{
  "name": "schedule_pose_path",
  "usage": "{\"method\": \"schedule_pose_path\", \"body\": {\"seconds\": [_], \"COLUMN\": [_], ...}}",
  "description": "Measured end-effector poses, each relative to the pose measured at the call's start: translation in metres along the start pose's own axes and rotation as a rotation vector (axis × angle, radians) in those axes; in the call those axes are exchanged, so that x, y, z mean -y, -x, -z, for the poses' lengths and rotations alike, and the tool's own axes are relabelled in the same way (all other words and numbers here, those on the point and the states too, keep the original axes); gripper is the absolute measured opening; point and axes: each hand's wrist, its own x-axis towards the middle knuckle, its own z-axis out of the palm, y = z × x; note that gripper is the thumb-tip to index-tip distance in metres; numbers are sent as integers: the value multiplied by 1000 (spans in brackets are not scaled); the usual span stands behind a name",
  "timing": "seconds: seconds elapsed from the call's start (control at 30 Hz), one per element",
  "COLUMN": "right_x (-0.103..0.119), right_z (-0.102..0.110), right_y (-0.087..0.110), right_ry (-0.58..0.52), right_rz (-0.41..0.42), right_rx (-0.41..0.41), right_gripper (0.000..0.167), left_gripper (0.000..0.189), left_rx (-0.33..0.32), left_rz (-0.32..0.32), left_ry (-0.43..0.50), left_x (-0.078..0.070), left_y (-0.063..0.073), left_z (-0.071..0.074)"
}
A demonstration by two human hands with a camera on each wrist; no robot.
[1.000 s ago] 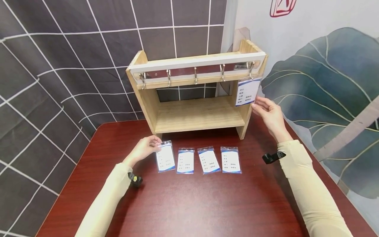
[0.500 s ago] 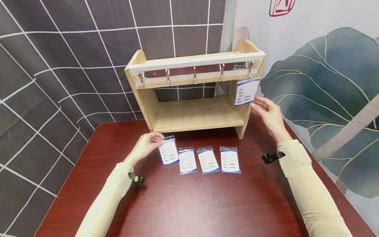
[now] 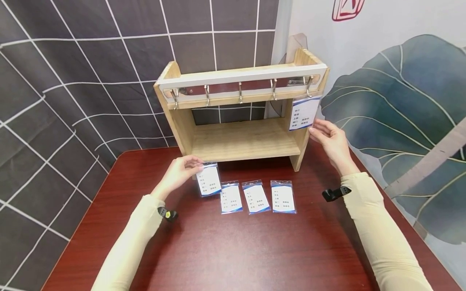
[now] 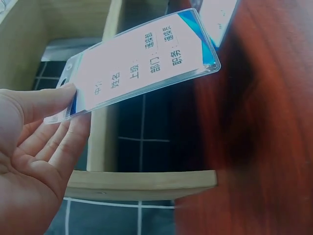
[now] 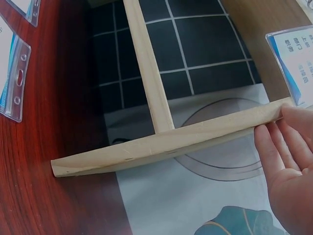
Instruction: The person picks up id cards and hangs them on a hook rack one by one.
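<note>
My left hand (image 3: 178, 171) pinches a clear badge holder (image 4: 142, 61) by its slotted top end, thumb on the printed face and fingers behind. The card is white with blue corners and printed text. In the head view it hangs just in front of the wooden shelf's lower left. My right hand (image 3: 330, 143) holds the side board (image 5: 161, 144) of the wooden shelf (image 3: 244, 141), thumb at the front edge and fingers along the outer face. Right above the thumb, another badge holder (image 3: 305, 113) hangs from the rightmost metal hook (image 3: 309, 87).
Three badge holders lie in a row on the red-brown table (image 3: 233, 250): a left one (image 3: 231, 198), a middle one (image 3: 256, 197) and a right one (image 3: 283, 197). Several hooks line the shelf's white front rail (image 3: 222, 76). A dark gridded cloth (image 3: 91, 60) hangs behind.
My left hand has lifted the leftmost badge holder off the table and carried it up towards the shelf. The neighbouring badge holder shifted slightly right. My right hand stays put.
</note>
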Motion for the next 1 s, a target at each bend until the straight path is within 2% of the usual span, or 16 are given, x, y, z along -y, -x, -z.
{"method": "schedule_pose_path", "body": {"seconds": [0.27,0.63,0.83,1.0], "right_x": [0,0,0,0], "right_z": [0,0,0,0], "right_y": [1,0,0,1], "right_ry": [-21,-41,-16,-27], "right_rz": [8,23,21,25], "right_rx": [5,12,12,11], "right_gripper": [42,40,40,37], "left_gripper": [21,21,21,20], "left_rx": [-16,-2,20,33], "left_rz": [-46,-92,-132,-203], "left_ry": [-20,4,-1,11], "left_x": [-12,-33,-54,-77], "left_y": [-6,-20,-31,-42], "left_z": [6,3,2,-3]}}
